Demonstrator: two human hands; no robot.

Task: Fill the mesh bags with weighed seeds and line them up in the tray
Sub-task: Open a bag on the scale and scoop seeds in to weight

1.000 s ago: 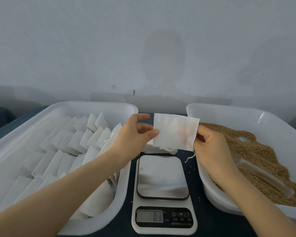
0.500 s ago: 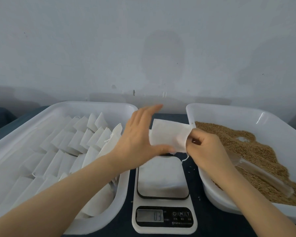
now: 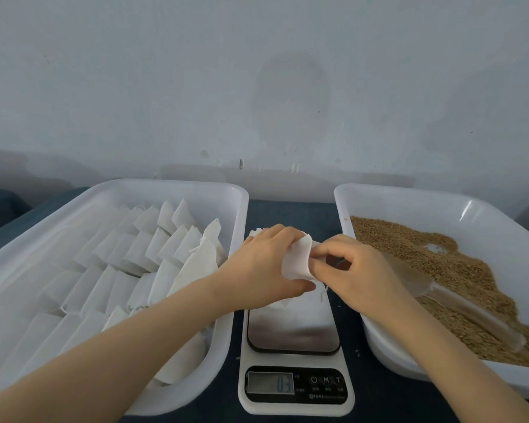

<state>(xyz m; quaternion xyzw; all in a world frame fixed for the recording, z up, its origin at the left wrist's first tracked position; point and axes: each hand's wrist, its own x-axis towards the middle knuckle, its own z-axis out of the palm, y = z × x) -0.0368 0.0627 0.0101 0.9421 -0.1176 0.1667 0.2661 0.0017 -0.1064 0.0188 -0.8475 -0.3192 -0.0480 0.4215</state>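
Your left hand (image 3: 264, 264) and right hand (image 3: 353, 271) both pinch the white mesh bag (image 3: 297, 261), fingers curled on it, above the scale (image 3: 293, 334).

Left hand (image 3: 266, 264) and right hand (image 3: 358, 270) bare — forearms (image 3: 135, 337) uncovered to the frame's edge.

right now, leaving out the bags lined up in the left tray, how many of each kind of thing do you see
white trays: 2 (left tray, right tray)
scale: 1
clear scoop: 1
mesh bag held by both hands: 1
hands: 2 (left hand, right hand)
total: 7
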